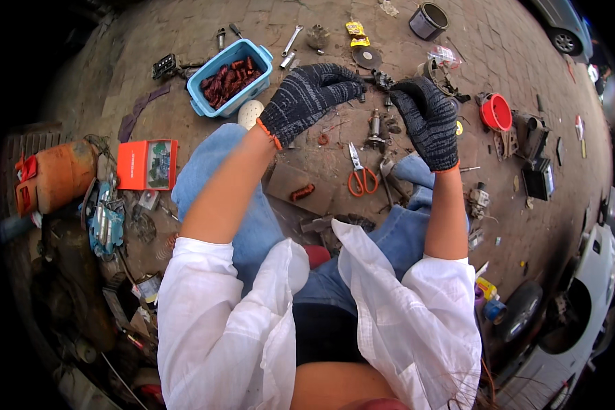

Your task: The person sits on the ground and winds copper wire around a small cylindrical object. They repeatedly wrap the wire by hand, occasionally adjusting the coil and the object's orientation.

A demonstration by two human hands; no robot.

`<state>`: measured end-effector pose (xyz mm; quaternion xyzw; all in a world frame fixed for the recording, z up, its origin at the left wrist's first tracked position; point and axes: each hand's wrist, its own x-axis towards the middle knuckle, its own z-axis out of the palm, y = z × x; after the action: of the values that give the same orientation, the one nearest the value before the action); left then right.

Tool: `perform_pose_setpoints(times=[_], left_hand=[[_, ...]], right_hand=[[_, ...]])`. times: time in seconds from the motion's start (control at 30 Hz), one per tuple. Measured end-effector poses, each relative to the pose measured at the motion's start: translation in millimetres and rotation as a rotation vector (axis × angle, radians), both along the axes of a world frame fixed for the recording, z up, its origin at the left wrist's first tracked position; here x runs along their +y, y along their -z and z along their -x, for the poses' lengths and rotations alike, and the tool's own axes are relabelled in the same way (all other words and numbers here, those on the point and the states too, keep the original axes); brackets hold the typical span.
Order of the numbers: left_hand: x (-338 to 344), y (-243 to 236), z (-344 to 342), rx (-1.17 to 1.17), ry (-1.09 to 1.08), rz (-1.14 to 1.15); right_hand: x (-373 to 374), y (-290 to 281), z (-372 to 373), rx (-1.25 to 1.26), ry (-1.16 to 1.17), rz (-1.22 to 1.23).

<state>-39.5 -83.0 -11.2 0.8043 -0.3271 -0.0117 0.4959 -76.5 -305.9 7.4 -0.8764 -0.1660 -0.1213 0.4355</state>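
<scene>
Both hands wear dark grey knitted gloves with orange cuffs, raised in front of me above the paved ground. My left hand (311, 96) is closed, its fingertips pinched together and pointing right. My right hand (427, 123) curls with thumb and fingers drawn together; what either hand holds, if anything, is too small or hidden. A dark metal part (380, 80) shows between the hands. Below them lie scissors (362, 180) with orange handles and an upright metal shaft (374, 128). A reddish-brown wire coil (302, 192) rests on a flat board (314, 203) between my legs.
At the far left stands a blue basin (197, 92) full of reddish-brown coils. A wrench (292, 41), a cutting disc (367, 58) and a metal can (428, 22) lie farther off. To the right is a red bowl (496, 113); at left, an orange box (131, 164) and gas cylinder (65, 174).
</scene>
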Motion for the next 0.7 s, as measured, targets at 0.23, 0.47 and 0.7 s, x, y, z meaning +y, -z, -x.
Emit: perform_pose_setpoints(times=[0.23, 0.47, 0.7], left_hand=[[44, 14, -17, 0.087, 0.231, 0.028], [53, 16, -23, 0.192, 0.259, 0.046], [47, 31, -13, 0.669, 0.115, -0.026]], right_hand=[[-80, 6, -27, -0.121, 0.392, -0.059], [-93, 7, -20, -0.227, 0.436, 0.369], [-103, 17, -9, -0.03, 0.269, 0.12]])
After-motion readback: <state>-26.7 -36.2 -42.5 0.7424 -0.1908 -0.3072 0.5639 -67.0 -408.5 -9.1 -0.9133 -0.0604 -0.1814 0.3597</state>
